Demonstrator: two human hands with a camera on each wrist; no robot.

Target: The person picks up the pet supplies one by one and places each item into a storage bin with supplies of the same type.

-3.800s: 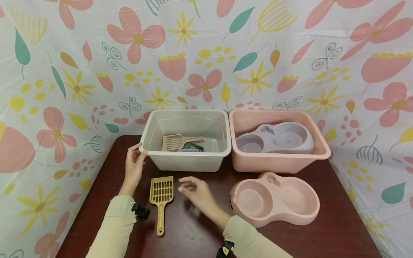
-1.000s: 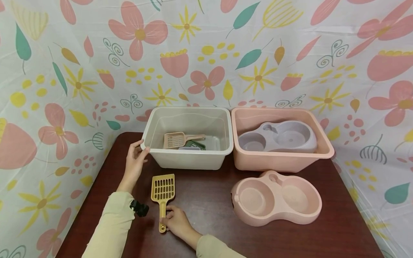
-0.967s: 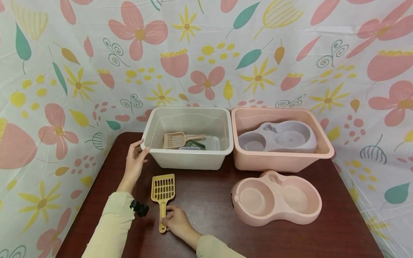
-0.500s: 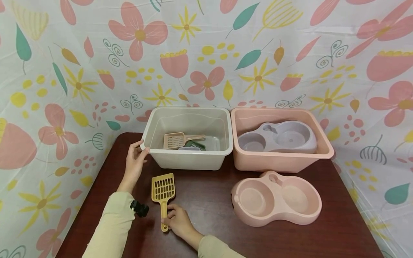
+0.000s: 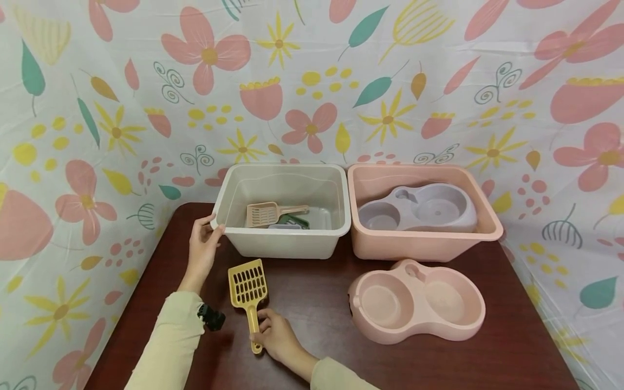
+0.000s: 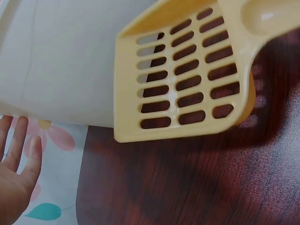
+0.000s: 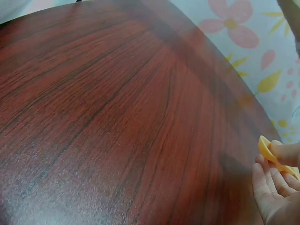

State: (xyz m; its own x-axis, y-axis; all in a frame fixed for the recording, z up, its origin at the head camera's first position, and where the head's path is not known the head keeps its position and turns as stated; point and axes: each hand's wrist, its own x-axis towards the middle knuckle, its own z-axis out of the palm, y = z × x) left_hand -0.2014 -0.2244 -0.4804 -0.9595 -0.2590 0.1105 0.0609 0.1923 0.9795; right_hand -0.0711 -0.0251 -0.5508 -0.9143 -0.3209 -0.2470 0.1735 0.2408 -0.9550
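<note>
A yellow slotted litter scoop (image 5: pixel 249 283) is in my right hand (image 5: pixel 279 336), which pinches the handle near its end between thumb and fingers. In the left wrist view the slotted head of the scoop (image 6: pixel 183 75) overlaps the grey bin. The right wrist view shows only the handle end (image 7: pixel 266 149) between thumb and fingers. My left hand (image 5: pixel 202 252) touches the front left corner of the grey bin (image 5: pixel 287 244); its fingers look straight in the left wrist view. Inside that bin lie a beige litter scoop (image 5: pixel 263 214) and a green item (image 5: pixel 294 220).
A pink bin (image 5: pixel 419 246) stands right beside the grey one, with a lavender double pet bowl (image 5: pixel 414 206) inside. In front of it a pink double pet bowl (image 5: pixel 416 303) sits on the dark wooden table (image 5: pixel 312 309). A flowered cloth (image 5: pixel 312 81) hangs behind.
My right hand has come from beside the scoop to its handle and taken hold. The scoop has since tilted, its handle end shifting right. My left hand has stayed at the grey bin's corner.
</note>
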